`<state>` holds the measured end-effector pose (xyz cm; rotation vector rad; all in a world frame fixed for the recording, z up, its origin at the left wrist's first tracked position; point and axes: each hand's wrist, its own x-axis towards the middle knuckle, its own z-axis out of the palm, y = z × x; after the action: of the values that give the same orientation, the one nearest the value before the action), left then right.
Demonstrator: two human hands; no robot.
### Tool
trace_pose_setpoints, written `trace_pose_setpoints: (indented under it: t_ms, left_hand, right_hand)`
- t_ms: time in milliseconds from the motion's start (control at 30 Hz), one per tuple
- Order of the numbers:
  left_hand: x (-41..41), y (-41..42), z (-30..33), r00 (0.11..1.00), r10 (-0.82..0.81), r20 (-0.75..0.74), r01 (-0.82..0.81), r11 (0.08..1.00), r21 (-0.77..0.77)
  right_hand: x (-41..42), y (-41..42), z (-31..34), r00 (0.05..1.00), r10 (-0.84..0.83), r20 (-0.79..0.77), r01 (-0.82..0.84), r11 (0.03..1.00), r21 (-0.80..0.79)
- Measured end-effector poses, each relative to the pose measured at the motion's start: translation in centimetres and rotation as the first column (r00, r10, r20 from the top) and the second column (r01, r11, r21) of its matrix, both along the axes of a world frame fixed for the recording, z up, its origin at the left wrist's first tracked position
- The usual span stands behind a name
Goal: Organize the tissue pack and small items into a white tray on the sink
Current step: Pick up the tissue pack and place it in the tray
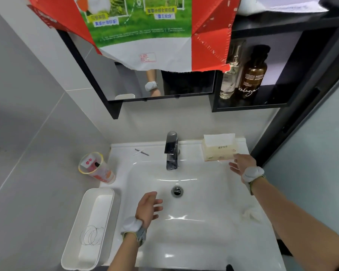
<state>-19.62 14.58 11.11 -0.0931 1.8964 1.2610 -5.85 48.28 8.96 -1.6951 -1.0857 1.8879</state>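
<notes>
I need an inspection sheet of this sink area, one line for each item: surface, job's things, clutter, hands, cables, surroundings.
Surface: white sink, basin wet-looking, drain open.
Job's things: white tray on the left rim, wire rings lying inside; tissue pack at the back right corner, one sheet sticking up; small tools crossed left of the faucet.
Clutter: plastic cup tilted on the left rim; crumpled tissue on the right rim.
Hands: left hand open over the basin; right hand open, reaching at the pack.
Cables: nothing seen.
Surroundings: mirror partly covered by a poster; two bottles on a black shelf.
</notes>
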Motion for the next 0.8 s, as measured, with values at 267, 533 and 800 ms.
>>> trace_pose_setpoints:
  t_ms: [267,533,800]
  left_hand:
    - [0.8,-0.7,0.0,0.996,0.088,-0.012,-0.089,0.994,-0.059]
    - [2.7,-2.0,-0.7,0.988,0.152,0.006,-0.15,0.98,-0.131]
    - [4.1,-2.9,-0.6,0.986,0.167,0.009,-0.165,0.979,-0.118]
  right_hand:
    - [-0.9,4.7,-1.2,0.986,0.089,0.143,-0.091,0.996,0.011]
    - [-0.8,5.0,-2.4,0.996,0.012,0.085,-0.019,0.997,0.076]
    - [0.9,5.1,-2.2,0.996,0.063,0.067,-0.064,0.998,0.004]
